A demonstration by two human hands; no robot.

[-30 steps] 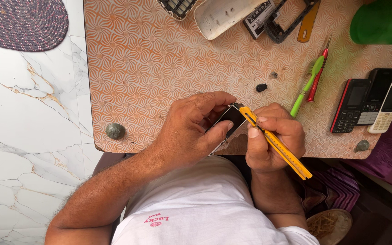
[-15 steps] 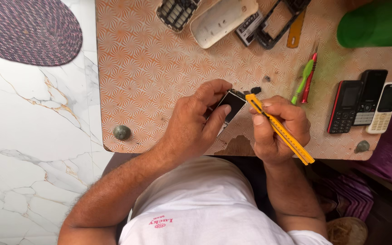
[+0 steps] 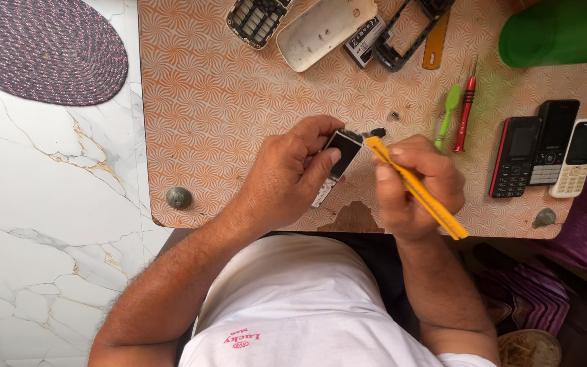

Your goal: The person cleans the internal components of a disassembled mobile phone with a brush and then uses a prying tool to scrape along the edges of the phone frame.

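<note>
Our left hand holds the small phone part tight, just above our lap. Our right hand grips the yellow pry stick, tip touching the part's top corner. We should push gently and keep the part steady.

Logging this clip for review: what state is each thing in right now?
Left hand: closed around phone board.
Phone board: held above table, screen dark.
Right hand: gripping pry tool.
Yellow pry tool: tip at board's top edge.
Three phones: flat on table, screens dark.
Phone shells: taken apart, lying loose.
Screwdrivers: lying untouched.
</note>
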